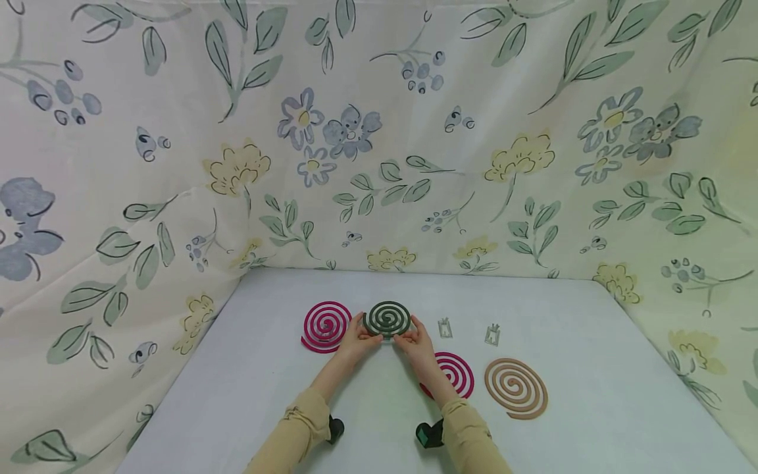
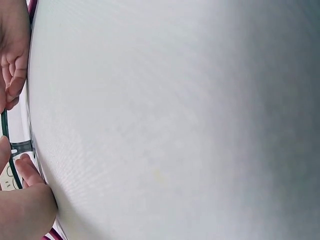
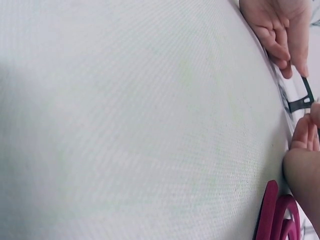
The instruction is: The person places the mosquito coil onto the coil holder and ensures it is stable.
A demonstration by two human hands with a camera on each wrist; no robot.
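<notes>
Both hands hold a dark green mosquito coil by its rim, close over the table. My left hand pinches its left side between thumb and fingers, and my right hand pinches the right side. Beneath the coil, between the hands, a small dark metal stand reaches from its rim toward the table. That same stand shows between the fingertips in the left wrist view. Just left of my left hand lies a magenta coil, with a metal stand visible through its middle.
Two small metal stands lie right of the hands. Another magenta coil lies partly under the right forearm, and a tan coil is farther right. Floral cloth hangs behind the white table.
</notes>
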